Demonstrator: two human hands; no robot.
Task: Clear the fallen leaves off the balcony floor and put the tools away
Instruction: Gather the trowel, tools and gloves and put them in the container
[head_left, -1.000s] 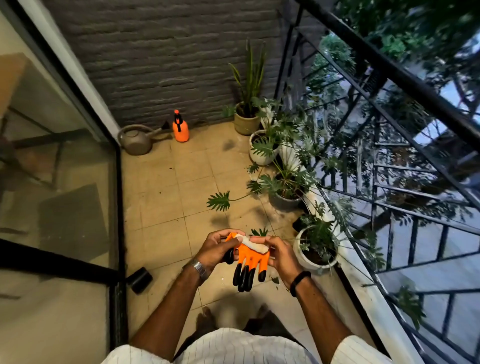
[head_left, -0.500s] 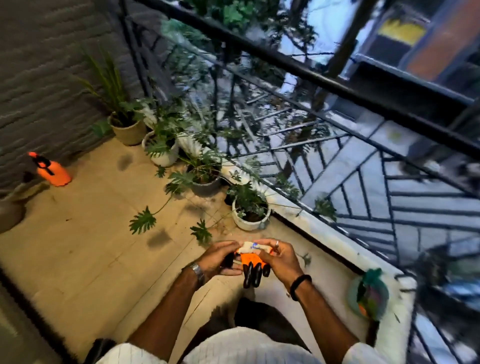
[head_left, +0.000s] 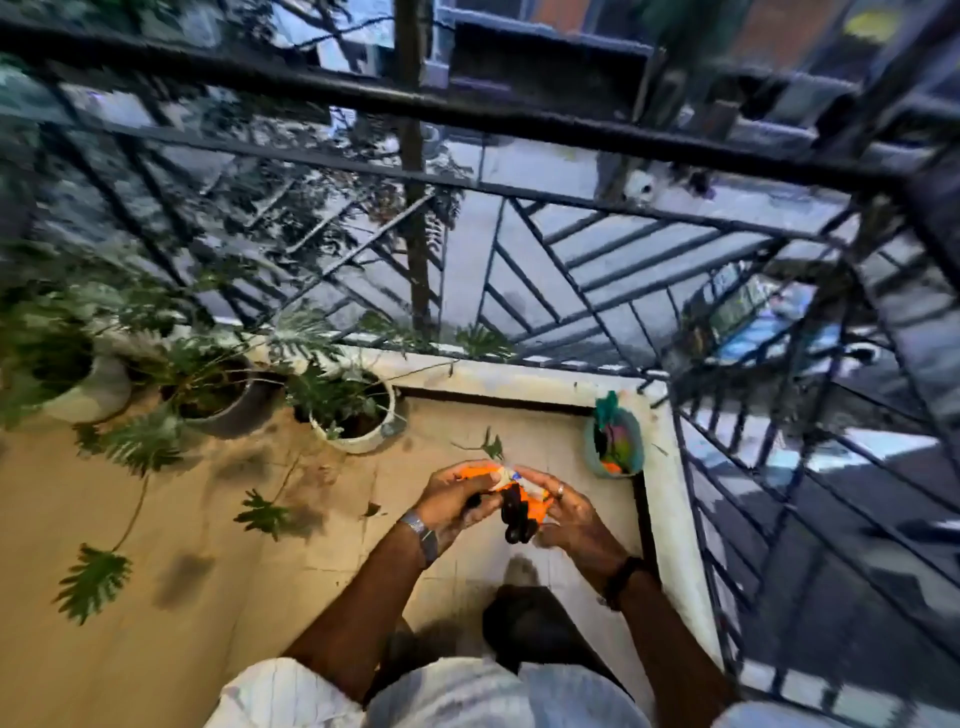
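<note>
Fingers (head_left: 457, 506) of both hands curl around a bundle of orange gardening gloves (head_left: 524, 506) with black fingertips, held between the hands at waist height over the balcony floor (head_left: 208, 597). Left of the gloves, potted plants (head_left: 353, 415) line the railing and green leaves (head_left: 260, 514) lie loose on the tiles. The left hand (head_left: 449, 501) grips the gloves' left side; the right hand (head_left: 563, 512) pinches the pale cuff end. The gloves' long axis hangs roughly downward, black tips lowest. Right of the gloves, near the corner ledge, sits a teal bag (head_left: 615, 441), nearer the right hand, probably where the gloves go.
</note>
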